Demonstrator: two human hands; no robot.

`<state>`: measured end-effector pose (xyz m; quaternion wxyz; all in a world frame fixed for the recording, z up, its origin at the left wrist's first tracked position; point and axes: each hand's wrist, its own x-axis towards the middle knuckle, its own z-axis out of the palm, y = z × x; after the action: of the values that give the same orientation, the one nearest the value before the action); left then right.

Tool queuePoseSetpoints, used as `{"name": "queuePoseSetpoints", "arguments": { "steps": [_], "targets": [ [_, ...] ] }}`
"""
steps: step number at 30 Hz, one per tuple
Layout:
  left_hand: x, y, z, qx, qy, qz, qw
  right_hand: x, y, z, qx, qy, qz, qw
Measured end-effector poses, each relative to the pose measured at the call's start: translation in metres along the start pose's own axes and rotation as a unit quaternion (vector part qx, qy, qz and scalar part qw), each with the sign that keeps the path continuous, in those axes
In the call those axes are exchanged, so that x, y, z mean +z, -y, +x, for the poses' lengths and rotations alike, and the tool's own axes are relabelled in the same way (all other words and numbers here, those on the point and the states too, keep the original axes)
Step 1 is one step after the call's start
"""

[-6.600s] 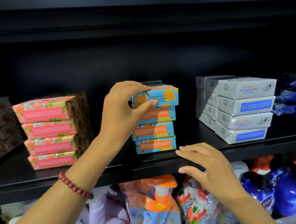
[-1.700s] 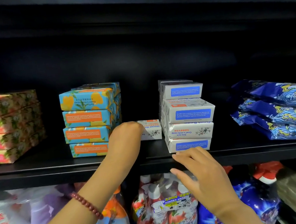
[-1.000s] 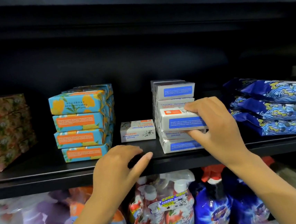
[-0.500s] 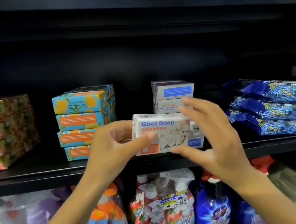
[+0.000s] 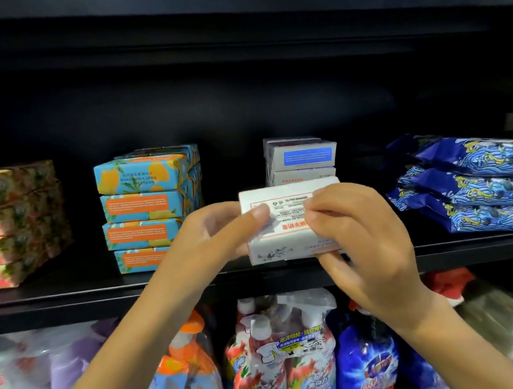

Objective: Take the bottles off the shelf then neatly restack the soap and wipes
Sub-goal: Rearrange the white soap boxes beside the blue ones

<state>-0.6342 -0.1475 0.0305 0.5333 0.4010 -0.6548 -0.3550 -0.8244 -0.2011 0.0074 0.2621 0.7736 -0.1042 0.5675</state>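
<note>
I hold a white goat soap box [image 5: 286,222] in front of the black shelf [image 5: 70,293], its printed label side toward me. My left hand [image 5: 218,238] grips its left end with the thumb across the face. My right hand [image 5: 363,246] grips its right end, fingers curled over the top. Behind the box stands the white soap stack [image 5: 300,158], its lower boxes hidden by the held one. A blue and orange soap stack [image 5: 148,208] stands to the left, a pink soap stack [image 5: 10,224] at the far left. Blue wipe packs [image 5: 473,182] lie piled at the right.
On the lower shelf stand spray bottles [image 5: 283,354], an orange-capped refill pouch [image 5: 185,376], a blue bottle [image 5: 371,362] and purple pouches [image 5: 73,359]. An upper shelf board [image 5: 231,14] hangs above. A gap lies between the blue and white soap stacks.
Both hands have turned the white soap box over, so the label side faces me instead of the "Goat Soap" front. The box sits slightly farther right.
</note>
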Motion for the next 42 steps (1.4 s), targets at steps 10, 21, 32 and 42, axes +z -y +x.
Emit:
{"name": "queuePoseSetpoints", "arguments": {
  "steps": [10, 21, 32, 42],
  "targets": [
    [0.004, 0.017, -0.006, 0.228, -0.094, 0.155, 0.957, -0.018, -0.008, 0.005, 0.082, 0.114, 0.048, 0.989],
    [-0.008, 0.026, -0.013, 0.207, -0.109, 0.247, 0.94, 0.006, 0.001, -0.002, 0.03, 0.046, 0.017, 0.998],
    [-0.023, 0.031, -0.017, 0.131, -0.222, 0.212, 0.943, 0.015, 0.014, -0.03, 0.102, 0.07, 0.047, 0.991],
    [-0.009, 0.034, 0.003, 0.101, -0.265, 0.403, 0.87, 0.037, 0.011, -0.072, 0.162, 0.198, -0.038, 0.966]
  ]
}}
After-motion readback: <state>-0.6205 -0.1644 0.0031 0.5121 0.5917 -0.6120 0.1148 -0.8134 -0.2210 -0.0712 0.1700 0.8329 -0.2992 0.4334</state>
